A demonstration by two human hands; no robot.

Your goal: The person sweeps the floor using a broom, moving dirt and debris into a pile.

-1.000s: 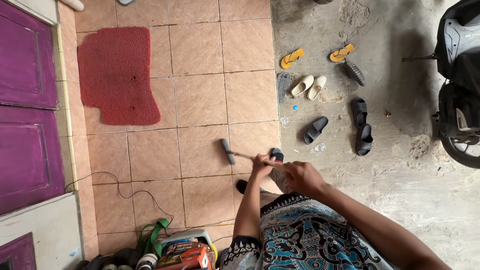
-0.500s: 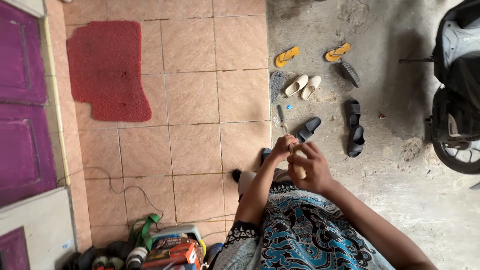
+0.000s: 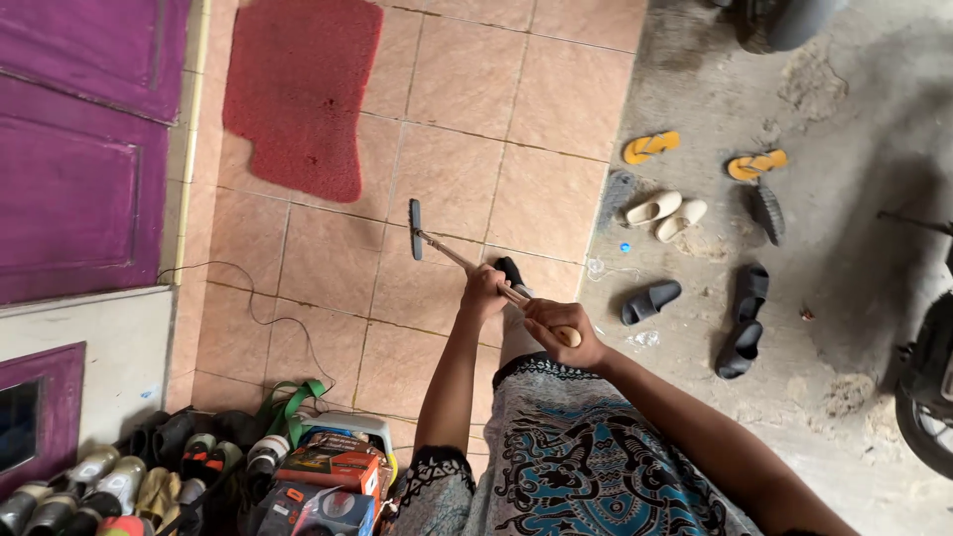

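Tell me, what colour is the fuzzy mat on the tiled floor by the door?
Red. The fuzzy floor mat shows best in the head view, lying beside the purple door.

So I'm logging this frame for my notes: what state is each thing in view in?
Broom: held in both hands, head down on the tiled floor.
Left hand: closed around the handle, lower down.
Right hand: closed over the handle's top end.
Red mat: lying flat by the purple door.
Purple door: shut.
Yellow flip-flops: apart on the concrete.
Cream slippers: side by side.
Black cable: loose on the tiles.
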